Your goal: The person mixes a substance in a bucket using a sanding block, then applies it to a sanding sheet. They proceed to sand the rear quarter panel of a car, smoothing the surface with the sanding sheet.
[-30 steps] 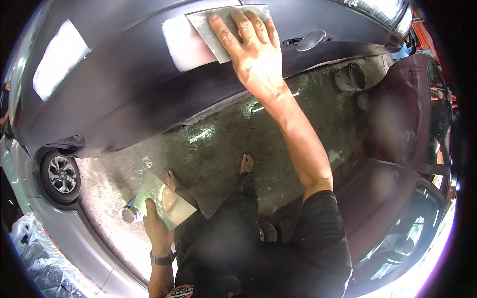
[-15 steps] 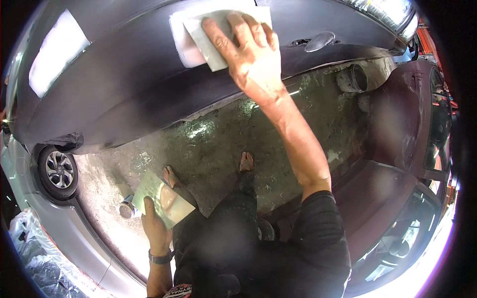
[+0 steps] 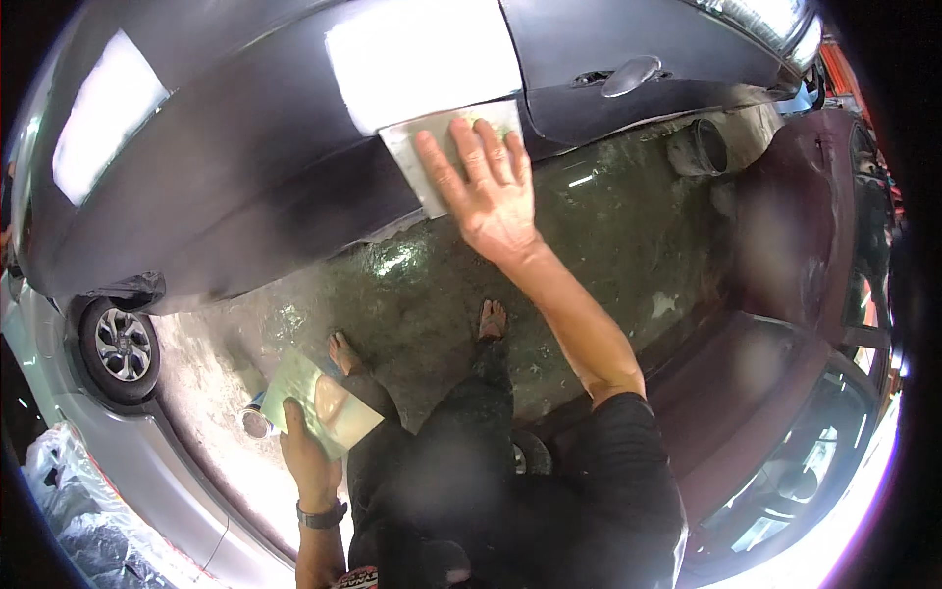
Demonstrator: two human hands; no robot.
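My right hand (image 3: 491,201) presses a thin, flat, pale grey-green putty spreader (image 3: 404,152) against the lower side of a dark car body (image 3: 255,177), its fingers spread over the sheet. Just above the spreader's top edge is a bright white, four-sided area (image 3: 422,59); whether it is coating or reflected light I cannot tell. Low on the left, my left hand (image 3: 312,466) grips a pale, square mixing board (image 3: 292,378), thumb on top. A smooth beige dollop of putty (image 3: 334,401) lies on that board. The fingers beneath the board are hidden.
A dark red car (image 3: 775,245) stands to the right, and a silver car (image 3: 157,461) to the left near plastic sheeting (image 3: 88,510). A bucket (image 3: 697,149) sits at the far right on wet-looking concrete (image 3: 412,294). By the board is a small can (image 3: 257,420).
My right hand has drawn the spreader downward, toward me, off the white area to the dark panel below it. My left hand and the board have barely shifted.
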